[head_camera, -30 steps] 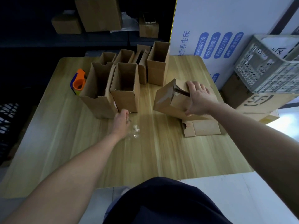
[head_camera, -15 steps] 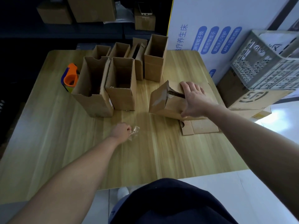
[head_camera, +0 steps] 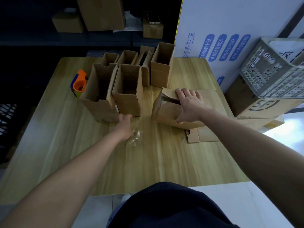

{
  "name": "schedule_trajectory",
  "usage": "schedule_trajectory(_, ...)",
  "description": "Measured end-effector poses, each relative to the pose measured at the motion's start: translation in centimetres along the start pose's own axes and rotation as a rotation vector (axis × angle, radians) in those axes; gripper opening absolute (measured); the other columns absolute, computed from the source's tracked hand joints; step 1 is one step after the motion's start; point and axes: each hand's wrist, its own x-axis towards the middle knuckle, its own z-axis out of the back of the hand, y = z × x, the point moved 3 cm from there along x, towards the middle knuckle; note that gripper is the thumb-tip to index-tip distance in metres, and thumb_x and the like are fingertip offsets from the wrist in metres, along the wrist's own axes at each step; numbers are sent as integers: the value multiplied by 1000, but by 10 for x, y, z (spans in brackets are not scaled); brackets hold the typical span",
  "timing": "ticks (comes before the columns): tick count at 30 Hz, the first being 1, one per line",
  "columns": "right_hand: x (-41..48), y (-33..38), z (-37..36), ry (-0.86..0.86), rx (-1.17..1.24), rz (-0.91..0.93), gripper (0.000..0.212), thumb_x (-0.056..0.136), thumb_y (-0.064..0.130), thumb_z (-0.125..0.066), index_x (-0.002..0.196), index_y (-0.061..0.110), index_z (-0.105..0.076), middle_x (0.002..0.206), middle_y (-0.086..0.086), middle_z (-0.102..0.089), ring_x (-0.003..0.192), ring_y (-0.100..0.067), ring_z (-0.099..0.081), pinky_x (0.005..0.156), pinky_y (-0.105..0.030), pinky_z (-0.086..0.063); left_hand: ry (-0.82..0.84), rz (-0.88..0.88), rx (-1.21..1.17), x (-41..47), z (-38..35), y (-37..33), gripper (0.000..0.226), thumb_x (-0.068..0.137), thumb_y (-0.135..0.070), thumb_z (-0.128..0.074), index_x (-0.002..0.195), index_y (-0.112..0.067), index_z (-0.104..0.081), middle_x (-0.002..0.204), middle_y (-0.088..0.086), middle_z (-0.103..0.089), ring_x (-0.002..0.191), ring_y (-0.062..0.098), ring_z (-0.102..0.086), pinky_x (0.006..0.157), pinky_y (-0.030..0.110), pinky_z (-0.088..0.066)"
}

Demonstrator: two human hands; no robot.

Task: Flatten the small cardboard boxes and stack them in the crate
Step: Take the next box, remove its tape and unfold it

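Observation:
A half-collapsed cardboard box (head_camera: 166, 112) lies tilted on the right side of the wooden table (head_camera: 65, 145). My right hand (head_camera: 189, 104) presses on its top, fingers spread and thumb hooked over the near edge. A flat cardboard piece (head_camera: 204, 136) sticks out from under it. My left hand (head_camera: 125, 126) rests back-up at the foot of two open upright boxes (head_camera: 100, 94) (head_camera: 128, 91). A crumpled clear plastic scrap (head_camera: 134, 138) shows beneath its palm, and whether the hand grips it is hidden. The grey plastic crate (head_camera: 271, 71) sits tilted off the table at the right.
Several more open boxes (head_camera: 162, 66) stand in a row at the table's far edge. An orange tape dispenser (head_camera: 79, 83) lies left of the boxes. A large brown carton (head_camera: 256, 106) sits under the crate, and a white printed board (head_camera: 222, 30) stands behind.
My right hand has pushed the tilted box lower and flatter. My left hand curled into a fist half a second ago and now reaches forward to the upright boxes again; the plastic scrap stays put.

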Motion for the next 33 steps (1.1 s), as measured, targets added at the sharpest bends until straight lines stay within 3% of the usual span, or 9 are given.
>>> schedule_trajectory(2, 1, 3, -3, 10, 7, 5, 120, 57, 55, -79, 148, 19, -10, 143, -7, -29, 132, -29, -26, 116, -51, -10, -165, -125, -71, -5, 15, -30, 39, 95, -26, -52, 129, -8, -44, 132, 8, -35, 98, 17, -51, 90, 25, -43)
schedule_trajectory(4, 1, 5, -6, 29, 52, 14, 117, 61, 59, -76, 149, 21, -10, 147, -6, -28, 137, -29, -24, 116, -53, -6, -253, -249, -280, -12, 28, -66, 34, 97, -35, -46, 119, -10, -52, 117, 2, -49, 96, 10, -50, 82, 15, -41)
schedule_trajectory(8, -2, -5, -6, 63, 216, -28, 101, 70, 70, -63, 149, 29, -15, 150, -2, -30, 140, -26, -23, 117, -53, -4, -159, -281, -479, -14, 29, -108, 39, 91, -40, -56, 121, -16, -47, 110, -3, -54, 100, 11, -53, 77, 17, -42)
schedule_trajectory(13, -16, -40, -8, 78, 584, -269, 88, 73, 72, -57, 145, 32, -27, 144, -3, -41, 130, -26, -39, 104, -47, -39, -182, -182, -527, -8, 26, -105, 50, 88, -31, -64, 129, -15, -40, 116, 0, -52, 103, 15, -53, 81, 23, -43)
schedule_trajectory(16, -22, -49, -16, 55, 732, -348, 79, 78, 61, -63, 143, 24, -35, 137, -6, -50, 120, -23, -51, 92, -34, -47, -184, -159, -519, -8, 25, -108, 24, 87, -35, -64, 100, -16, -55, 95, -3, -58, 88, 12, -56, 68, 19, -41)
schedule_trajectory(19, -21, -50, -16, -44, 719, -400, 70, 81, 58, -63, 136, 18, -47, 126, -7, -58, 103, -18, -56, 76, -24, -46, -233, -124, -527, -9, 24, -113, 25, 85, -33, -67, 73, -18, -51, 76, -3, -56, 71, 11, -54, 57, 21, -36)
schedule_trajectory(23, -19, -51, -13, -174, 856, -549, 78, 72, 63, -69, 130, 13, -51, 114, -4, -60, 91, -14, -55, 58, -17, -41, -257, -30, -625, -7, 21, -113, 16, 82, -23, -72, 80, -20, -57, 83, -2, -60, 77, 13, -58, 59, 20, -44)
schedule_trajectory(29, -18, -43, -23, -228, 1063, -725, 94, 68, 60, -74, 138, 14, -31, 128, -9, -52, 95, -17, -50, 71, -29, -44, -217, 68, -763, -6, 12, -117, 22, 81, -21, -73, 101, -23, -64, 98, -2, -62, 89, 16, -58, 74, 24, -49)
schedule_trajectory(33, -15, -37, -29, -152, 1004, -732, 86, 70, 41, -81, 132, 11, -31, 126, -11, -52, 102, -23, -53, 72, -29, -44, -174, 99, -800, -4, 11, -120, 31, 81, -18, -71, 111, -21, -64, 106, 2, -63, 96, 20, -60, 81, 29, -53)
